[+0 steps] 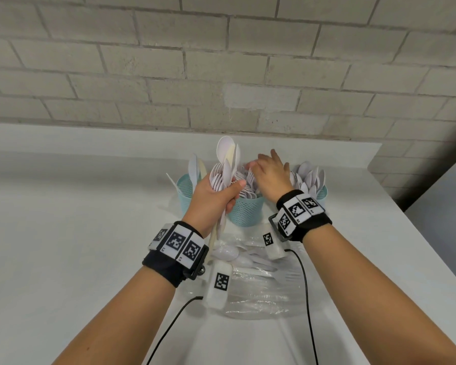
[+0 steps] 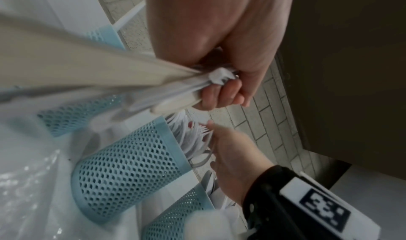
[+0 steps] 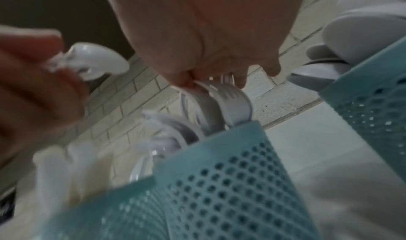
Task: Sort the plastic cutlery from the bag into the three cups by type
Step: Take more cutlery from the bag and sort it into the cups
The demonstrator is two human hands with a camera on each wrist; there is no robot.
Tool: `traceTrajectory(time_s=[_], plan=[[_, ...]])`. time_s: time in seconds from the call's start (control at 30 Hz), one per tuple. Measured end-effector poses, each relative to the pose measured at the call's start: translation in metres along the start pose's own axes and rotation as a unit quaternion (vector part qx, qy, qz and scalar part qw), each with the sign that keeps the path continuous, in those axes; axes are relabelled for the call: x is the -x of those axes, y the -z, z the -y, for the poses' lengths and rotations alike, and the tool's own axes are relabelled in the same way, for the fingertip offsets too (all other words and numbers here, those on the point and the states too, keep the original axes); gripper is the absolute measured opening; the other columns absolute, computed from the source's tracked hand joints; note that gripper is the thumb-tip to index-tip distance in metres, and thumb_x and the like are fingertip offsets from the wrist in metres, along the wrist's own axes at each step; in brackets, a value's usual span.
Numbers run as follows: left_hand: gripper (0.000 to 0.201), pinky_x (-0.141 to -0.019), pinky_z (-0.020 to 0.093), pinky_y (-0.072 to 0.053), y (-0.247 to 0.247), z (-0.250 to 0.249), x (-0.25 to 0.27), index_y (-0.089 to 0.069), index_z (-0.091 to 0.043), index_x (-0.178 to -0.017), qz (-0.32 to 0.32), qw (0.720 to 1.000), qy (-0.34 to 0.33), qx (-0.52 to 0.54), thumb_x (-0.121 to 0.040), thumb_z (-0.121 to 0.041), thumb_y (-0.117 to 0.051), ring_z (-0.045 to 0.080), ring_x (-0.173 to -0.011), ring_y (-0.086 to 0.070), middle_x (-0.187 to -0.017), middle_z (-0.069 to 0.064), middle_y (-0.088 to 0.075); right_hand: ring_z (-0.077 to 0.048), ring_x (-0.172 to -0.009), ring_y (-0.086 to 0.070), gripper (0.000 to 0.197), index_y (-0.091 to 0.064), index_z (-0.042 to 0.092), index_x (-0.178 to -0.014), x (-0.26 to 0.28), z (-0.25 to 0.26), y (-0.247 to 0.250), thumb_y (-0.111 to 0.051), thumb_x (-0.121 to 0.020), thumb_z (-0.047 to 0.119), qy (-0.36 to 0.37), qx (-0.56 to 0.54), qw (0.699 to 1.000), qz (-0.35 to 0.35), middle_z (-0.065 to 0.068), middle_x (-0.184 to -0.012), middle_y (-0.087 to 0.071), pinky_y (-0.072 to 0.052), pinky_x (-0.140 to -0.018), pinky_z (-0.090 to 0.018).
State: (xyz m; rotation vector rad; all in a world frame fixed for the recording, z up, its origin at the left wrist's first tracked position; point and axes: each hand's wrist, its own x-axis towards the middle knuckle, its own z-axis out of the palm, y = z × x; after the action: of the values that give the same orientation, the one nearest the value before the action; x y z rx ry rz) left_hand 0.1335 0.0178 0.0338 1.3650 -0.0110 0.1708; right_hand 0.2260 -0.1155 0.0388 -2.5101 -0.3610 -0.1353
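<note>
Three teal mesh cups stand in a row at the back of the table. The left cup [image 1: 184, 186] holds knives, the middle cup [image 1: 245, 210] forks, the right cup [image 1: 322, 193] spoons. My left hand [image 1: 213, 196] grips a mixed bundle of white spoons, forks and a beige knife [image 1: 224, 164], upright in front of the left and middle cups. My right hand [image 1: 270, 175] hovers over the middle cup [image 3: 219, 183], thumb and finger pinching a white fork [image 3: 226, 94] by its head. The clear plastic bag [image 1: 263, 291] lies near me with more cutlery inside.
A grey brick wall [image 1: 221, 75] runs right behind the cups. The white table [image 1: 77, 233] ends at a right edge close to the right cup. Two black cables [image 1: 304, 285] trail from my wrist bands across the bag toward me.
</note>
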Motion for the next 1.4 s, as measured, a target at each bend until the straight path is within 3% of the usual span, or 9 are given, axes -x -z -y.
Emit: traceTrajectory(time_s=[0.1,0.2,0.3,0.53,0.73,0.87,1.0,1.2,1.4], plan=[[0.016,-0.042,0.02,-0.034,-0.004,0.0,0.001,-0.054,-0.014,-0.079,0.006,1.0,0.006,0.003,-0.085,-0.007,-0.067,0.01,-0.041,-0.039,-0.055,0.0,-0.049,-0.024,-0.147,-0.009,0.038,-0.061,0.019,-0.121,0.006,0.0,-0.001,-0.031,-0.101,0.028,0.014,0.042,0.999,-0.024,-0.008,-0.151,-0.035,0.0,-0.117,-0.05],[0.017,-0.042,0.021,-0.033,-0.005,0.0,0.002,-0.053,-0.014,-0.08,0.009,1.0,0.009,0.003,-0.086,-0.006,-0.067,0.011,-0.041,-0.039,-0.057,0.002,-0.048,-0.024,-0.127,-0.044,0.044,-0.068,0.012,-0.108,0.017,0.016,0.013,-0.041,-0.095,0.044,0.068,-0.139,0.978,-0.14,-0.011,-0.127,-0.059,-0.029,-0.111,-0.044],[0.017,-0.042,0.022,-0.034,-0.008,0.001,0.002,-0.053,-0.014,-0.078,0.008,1.0,0.007,-0.002,-0.086,-0.007,-0.066,0.012,-0.041,-0.04,-0.057,0.002,-0.05,-0.02,-0.092,-0.063,0.043,-0.069,0.008,-0.094,0.029,0.034,0.023,-0.051,-0.091,0.047,0.045,-0.312,0.948,-0.03,-0.008,-0.095,-0.07,-0.049,-0.086,-0.032],[0.013,-0.042,0.021,-0.032,-0.012,0.001,0.006,-0.056,-0.013,-0.084,0.029,0.998,0.043,0.019,-0.087,-0.018,-0.067,0.011,-0.045,-0.04,-0.054,0.0,-0.048,-0.02,-0.069,-0.059,0.02,-0.056,0.015,-0.092,0.032,0.037,0.025,-0.038,-0.098,0.014,-0.012,-0.387,0.92,-0.065,-0.009,-0.078,-0.061,-0.05,-0.069,-0.034],[0.022,-0.042,0.022,-0.029,-0.008,0.002,0.009,-0.049,-0.013,-0.077,0.055,0.997,0.05,0.013,-0.089,-0.024,-0.064,0.013,-0.043,-0.035,-0.056,0.003,-0.046,-0.01,-0.043,-0.046,0.016,-0.052,0.018,-0.096,0.031,0.038,0.05,-0.037,-0.101,0.014,-0.006,-0.575,0.806,-0.138,0.0,-0.065,-0.043,-0.047,-0.044,-0.024],[0.019,-0.039,0.02,-0.023,-0.01,0.001,0.009,-0.048,-0.012,-0.079,0.064,0.996,0.059,0.008,-0.088,-0.014,-0.065,0.011,-0.04,-0.03,-0.052,-0.001,-0.038,-0.004,-0.042,-0.029,0.012,-0.062,0.022,-0.098,0.031,0.032,0.059,-0.054,-0.094,0.031,-0.027,-0.492,0.868,-0.058,0.011,-0.059,-0.039,-0.024,-0.038,-0.017],[0.015,-0.041,0.022,-0.021,-0.015,-0.001,0.009,-0.051,-0.01,-0.081,0.077,0.995,0.067,-0.022,-0.087,-0.003,-0.063,0.012,-0.038,-0.029,-0.049,-0.002,-0.037,-0.003,-0.037,-0.031,0.031,-0.051,0.023,-0.059,0.034,0.036,0.055,-0.067,-0.085,0.029,-0.038,-0.37,0.927,0.048,0.009,-0.049,-0.036,-0.024,-0.037,-0.016],[0.018,-0.04,0.021,-0.023,-0.016,-0.005,0.008,-0.054,-0.013,-0.08,0.088,0.994,0.062,-0.022,-0.085,0.001,-0.062,0.012,-0.04,-0.03,-0.056,0.001,-0.042,-0.007,-0.041,-0.03,0.026,-0.049,0.02,-0.066,0.035,0.037,0.057,-0.063,-0.087,0.018,-0.052,-0.442,0.895,0.019,0.002,-0.056,-0.038,-0.022,-0.037,-0.017],[0.016,-0.039,0.02,-0.025,-0.013,0.002,0.012,-0.055,-0.01,-0.08,0.063,0.995,0.066,-0.046,-0.083,0.001,-0.065,0.011,-0.039,-0.032,-0.054,-0.001,-0.045,-0.009,-0.042,-0.034,0.009,-0.048,0.016,-0.087,0.028,0.033,0.072,-0.046,-0.095,0.012,-0.055,-0.529,0.837,-0.127,-0.005,-0.078,-0.069,-0.025,-0.039,-0.019]])
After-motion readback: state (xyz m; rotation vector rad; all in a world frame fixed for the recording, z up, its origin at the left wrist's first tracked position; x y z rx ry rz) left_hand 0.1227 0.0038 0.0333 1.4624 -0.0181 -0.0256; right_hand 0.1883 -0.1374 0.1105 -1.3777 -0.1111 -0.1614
